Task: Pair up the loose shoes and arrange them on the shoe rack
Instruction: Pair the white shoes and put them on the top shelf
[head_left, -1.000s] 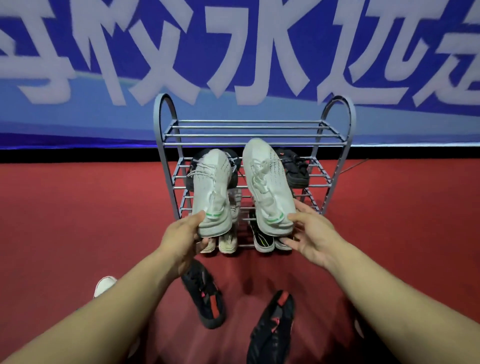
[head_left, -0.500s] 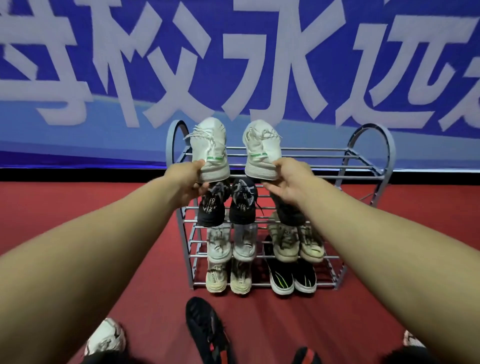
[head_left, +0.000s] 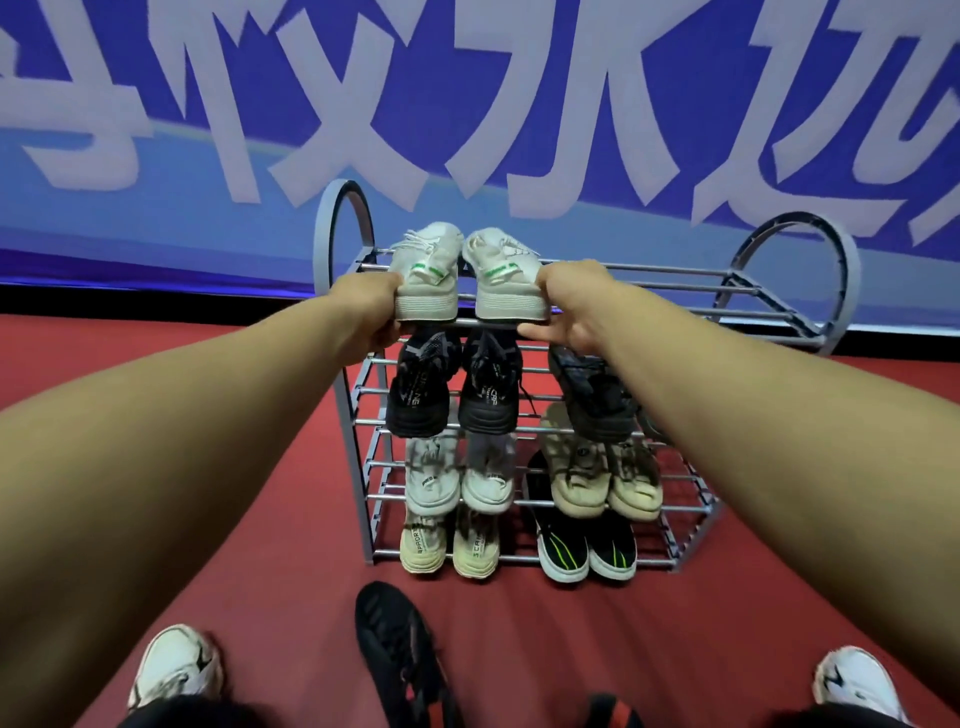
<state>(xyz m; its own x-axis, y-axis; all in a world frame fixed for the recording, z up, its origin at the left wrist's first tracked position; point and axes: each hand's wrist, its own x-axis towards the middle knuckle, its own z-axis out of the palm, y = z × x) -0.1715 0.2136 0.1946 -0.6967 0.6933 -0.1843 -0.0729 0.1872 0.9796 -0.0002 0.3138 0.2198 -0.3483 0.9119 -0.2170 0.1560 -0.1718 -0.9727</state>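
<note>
Two white sneakers with green heel marks sit side by side at the left end of the top shelf of the grey metal shoe rack. My left hand grips the heel of the left white sneaker. My right hand grips the heel of the right white sneaker. Lower shelves hold a black pair, another black shoe, a white pair, a beige pair, a cream pair and a black-green pair. A loose black shoe with red marks lies on the floor.
The rack stands on red floor against a blue banner with white characters. The right part of the top shelf is bare bars. My own white shoes show at the bottom corners. Part of another black-red shoe peeks at the bottom edge.
Both hands lifted the white sneakers from in front of the middle shelves up to the top shelf and set them down together. The view tilted and moved closer.
</note>
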